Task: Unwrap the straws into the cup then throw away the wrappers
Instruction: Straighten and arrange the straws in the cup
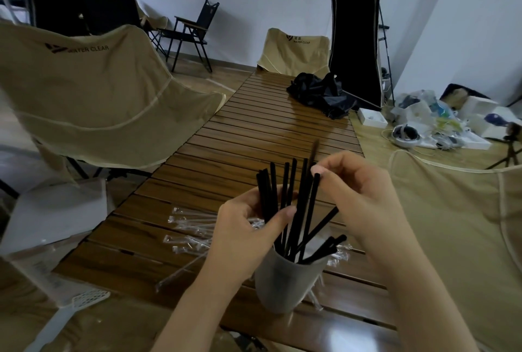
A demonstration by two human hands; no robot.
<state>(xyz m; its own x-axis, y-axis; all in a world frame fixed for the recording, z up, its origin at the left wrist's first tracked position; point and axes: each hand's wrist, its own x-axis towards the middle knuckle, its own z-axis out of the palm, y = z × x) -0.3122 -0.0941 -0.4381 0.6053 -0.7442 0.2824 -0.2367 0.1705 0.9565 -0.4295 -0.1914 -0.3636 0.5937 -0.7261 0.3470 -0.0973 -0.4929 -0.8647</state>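
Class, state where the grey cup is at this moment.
In the head view, the grey cup stands near the table's front edge, lower centre, holding black straws, with clear wrappers lying left of it.

You saw thin black plastic straws (pixel 293 204) in a plain pale grey cup (pixel 282 284). The long slatted wooden table (pixel 254 137) was brown with dark stripes. The see-through plastic wrappers (pixel 192 224) had no colour. The big tan cloth chair (pixel 93 91) had black letters.
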